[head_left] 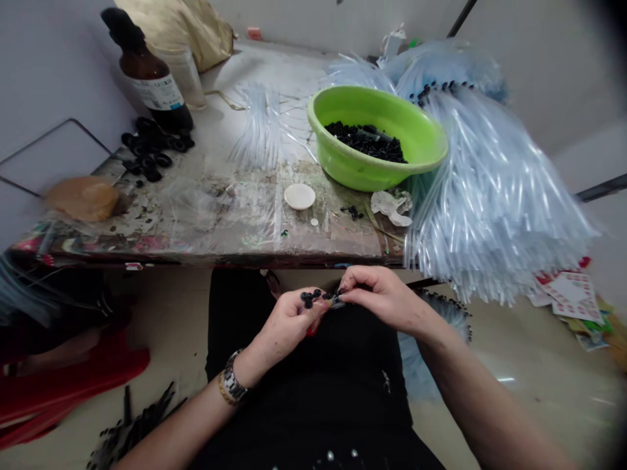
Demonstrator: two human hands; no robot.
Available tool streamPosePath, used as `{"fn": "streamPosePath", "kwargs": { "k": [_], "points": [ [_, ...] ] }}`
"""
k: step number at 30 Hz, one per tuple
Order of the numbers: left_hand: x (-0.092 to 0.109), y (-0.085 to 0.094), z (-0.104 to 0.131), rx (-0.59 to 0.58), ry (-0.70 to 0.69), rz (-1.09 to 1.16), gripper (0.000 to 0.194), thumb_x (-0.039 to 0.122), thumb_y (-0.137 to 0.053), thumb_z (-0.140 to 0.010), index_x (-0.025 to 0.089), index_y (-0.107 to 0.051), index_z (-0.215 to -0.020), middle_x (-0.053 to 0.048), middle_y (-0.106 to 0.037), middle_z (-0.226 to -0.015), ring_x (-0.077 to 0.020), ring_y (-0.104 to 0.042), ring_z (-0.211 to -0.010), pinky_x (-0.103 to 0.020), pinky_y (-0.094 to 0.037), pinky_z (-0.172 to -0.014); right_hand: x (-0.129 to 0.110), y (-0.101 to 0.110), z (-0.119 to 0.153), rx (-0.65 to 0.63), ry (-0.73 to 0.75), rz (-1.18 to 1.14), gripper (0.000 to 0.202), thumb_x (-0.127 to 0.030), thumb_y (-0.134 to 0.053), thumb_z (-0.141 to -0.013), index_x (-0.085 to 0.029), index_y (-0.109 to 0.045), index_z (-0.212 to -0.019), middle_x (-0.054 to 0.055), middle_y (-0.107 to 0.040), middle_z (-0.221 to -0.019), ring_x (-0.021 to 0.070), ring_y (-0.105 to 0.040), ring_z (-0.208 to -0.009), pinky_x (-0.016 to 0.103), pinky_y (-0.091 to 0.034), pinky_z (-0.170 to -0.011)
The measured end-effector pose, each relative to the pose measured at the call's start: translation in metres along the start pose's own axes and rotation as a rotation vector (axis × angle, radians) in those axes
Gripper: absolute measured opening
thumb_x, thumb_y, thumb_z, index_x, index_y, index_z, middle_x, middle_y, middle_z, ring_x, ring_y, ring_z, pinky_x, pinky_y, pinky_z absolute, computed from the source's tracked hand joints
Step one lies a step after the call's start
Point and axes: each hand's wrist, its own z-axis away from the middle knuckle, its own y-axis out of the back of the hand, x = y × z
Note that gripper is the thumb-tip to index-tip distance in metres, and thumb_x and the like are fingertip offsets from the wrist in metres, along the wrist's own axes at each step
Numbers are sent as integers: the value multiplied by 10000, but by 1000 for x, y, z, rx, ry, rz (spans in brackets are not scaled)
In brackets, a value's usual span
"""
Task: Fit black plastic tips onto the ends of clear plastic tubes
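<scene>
Above my lap, my left hand [294,323] is closed around a few thin clear tubes with small black end pieces [309,298] sticking up by the thumb. My right hand [375,297] meets it at the fingertips, pinching at a small black piece [337,297]; its exact shape is too small to make out. On the table ahead, a green basin [337,163] holds a heap of small black pieces [365,140]. Big bundles of clear plastic tubes [494,183], some tipped in black, hang over the table's right side.
The worn table's front edge [245,258] runs just beyond my hands. On it are a small white dish [300,196], crumpled white paper [392,207], loose tubes [259,127], a brown bottle [151,78] and black rings [149,150]. A red stool [88,378] stands lower left.
</scene>
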Motion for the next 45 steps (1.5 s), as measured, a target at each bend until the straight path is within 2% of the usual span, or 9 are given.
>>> {"fn": "streamPosePath", "kwargs": {
  "k": [7,11,19,24,27,30,37,41,45],
  "points": [
    [-4,-4,0,3,19,-5,339,371,-536,-866,166,-474,-602,72,-385,-489,-67,-321,-449,-203,-277,-462,2,-10,3,38,16,76,163,-147,-568,-791,-171,-522,-636,-36,-540,-636,109,-492,-638,227,-349,-617],
    [-9,-7,-1,11,28,11,363,376,-537,-867,172,-445,-581,71,-385,-484,-68,-321,-444,-205,-277,-459,6,-16,3,64,1,35,161,-136,-569,-781,-170,-524,-630,-33,-554,-634,111,-500,-637,228,-355,-625],
    [-14,-7,-4,33,91,5,429,418,-512,-877,170,-448,-532,53,-408,-458,-70,-342,-419,-213,-265,-433,18,-17,-1,78,-60,-230,134,-204,-571,-767,-176,-519,-647,-41,-515,-615,105,-476,-616,238,-379,-630],
    [-9,-7,-7,48,73,26,452,404,-508,-876,169,-452,-494,45,-408,-438,-73,-348,-421,-220,-292,-456,22,-10,-4,100,-117,-417,98,-272,-538,-803,-177,-531,-778,-26,-558,-691,104,-506,-616,253,-415,-644],
    [-9,-6,-7,57,72,30,421,398,-514,-874,164,-469,-526,48,-423,-462,-68,-344,-420,-218,-291,-460,21,-8,-3,100,-80,-371,88,-261,-571,-785,-175,-551,-793,-31,-546,-697,104,-493,-634,249,-406,-651],
    [-9,-7,-6,49,78,7,408,398,-508,-879,162,-476,-546,47,-436,-472,-68,-354,-422,-214,-286,-453,19,-9,0,108,-30,-245,98,-238,-583,-777,-172,-552,-711,-34,-523,-662,108,-473,-647,246,-384,-655],
    [-12,-11,-3,25,125,3,421,422,-532,-850,173,-446,-523,58,-392,-440,-67,-326,-397,-214,-243,-411,10,-19,2,116,-13,-113,163,-201,-569,-797,-173,-528,-642,-37,-535,-629,108,-479,-629,236,-363,-625],
    [-14,-10,-4,67,106,98,395,425,-547,-851,164,-478,-562,53,-429,-460,-63,-343,-409,-209,-259,-424,14,-21,0,168,0,-157,123,-231,-568,-807,-177,-548,-698,-27,-547,-677,116,-498,-662,243,-387,-658],
    [-11,-7,-7,120,86,250,279,391,-568,-846,157,-549,-696,52,-486,-508,-64,-390,-432,-198,-304,-446,19,-22,0,213,-70,-268,97,-274,-560,-809,-182,-561,-840,-26,-543,-708,119,-496,-657,253,-412,-664]
  ]
}}
